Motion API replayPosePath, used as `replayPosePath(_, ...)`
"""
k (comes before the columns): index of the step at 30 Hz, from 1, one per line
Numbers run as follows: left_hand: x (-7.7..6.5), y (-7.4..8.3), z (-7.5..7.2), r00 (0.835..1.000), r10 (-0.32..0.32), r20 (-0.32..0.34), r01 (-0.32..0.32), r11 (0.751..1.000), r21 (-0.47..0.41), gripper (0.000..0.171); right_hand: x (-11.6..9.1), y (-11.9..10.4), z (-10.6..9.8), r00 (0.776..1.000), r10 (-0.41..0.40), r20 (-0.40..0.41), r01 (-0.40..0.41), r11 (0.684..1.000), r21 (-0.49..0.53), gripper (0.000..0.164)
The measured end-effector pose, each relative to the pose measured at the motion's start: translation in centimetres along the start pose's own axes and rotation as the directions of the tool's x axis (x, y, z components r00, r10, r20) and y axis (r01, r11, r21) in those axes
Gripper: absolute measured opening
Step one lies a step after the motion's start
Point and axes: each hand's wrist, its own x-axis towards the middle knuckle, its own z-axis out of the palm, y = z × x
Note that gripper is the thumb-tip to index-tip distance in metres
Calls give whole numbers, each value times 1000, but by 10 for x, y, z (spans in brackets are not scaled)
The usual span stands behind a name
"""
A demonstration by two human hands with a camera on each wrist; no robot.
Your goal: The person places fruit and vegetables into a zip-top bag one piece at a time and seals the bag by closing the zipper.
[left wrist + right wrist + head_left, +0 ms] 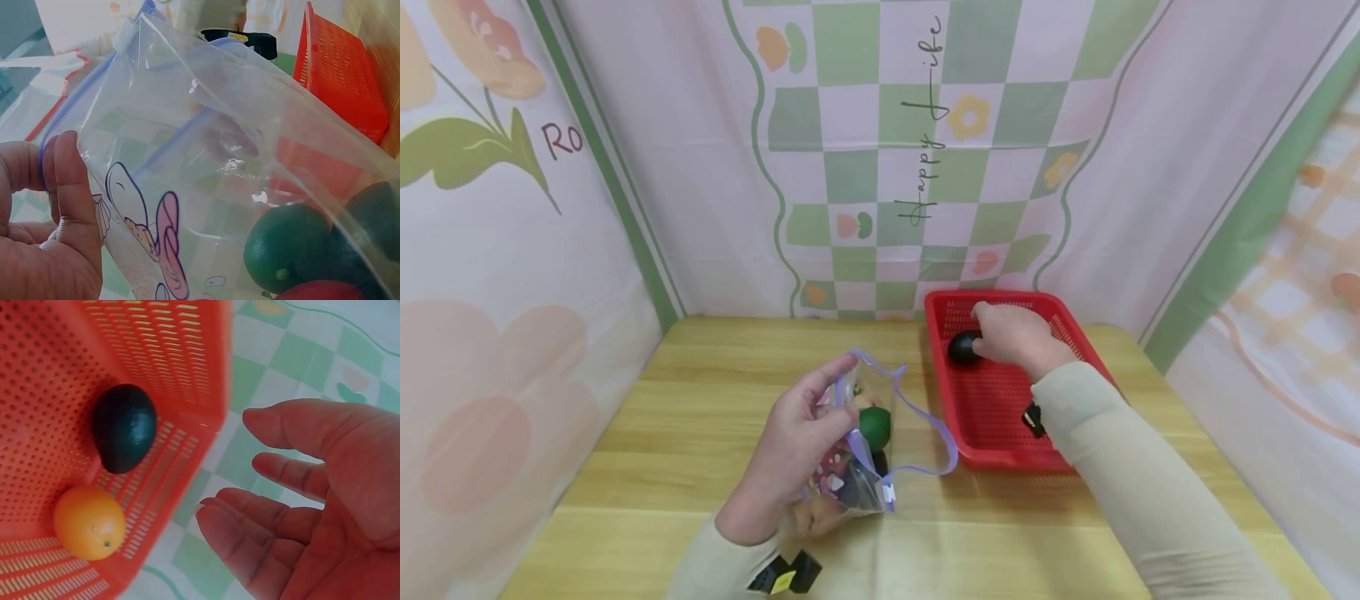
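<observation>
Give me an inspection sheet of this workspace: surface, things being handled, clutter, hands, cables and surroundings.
Surface: wooden table with light grain.
Things being handled: clear plastic bag, mouth open, with a green fruit among its contents; others are hard to make out through the plastic. Red basket holding an avocado and an orange.
Clutter: nothing seen.
Hands: left hand pinches the bag's edge; right hand is over the basket near the avocado, fingers spread, holding nothing.
Cables: nothing seen.
Surroundings: printed cloth on the left, right and back; the back cloth has green checks and the words "Happy Life".
</observation>
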Motion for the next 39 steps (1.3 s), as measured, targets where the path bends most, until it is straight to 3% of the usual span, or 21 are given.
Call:
replayPosePath(9, 0, 0, 1, 1000, 3, 6, -3, 1000, -1, 58, 14, 9, 15, 995, 20, 101, -22, 999, 25, 33)
replayPosePath(19, -1, 1, 2, 1000, 8, 9, -8, 1000, -5, 57, 25, 8, 23, 984, 46, 173, -54, 998, 43, 47)
replayPosePath(39, 1, -1, 0, 1000, 2, 11, -2, 1000, 1, 56, 45, 18, 45, 974, 74, 215, -90, 994, 66, 72)
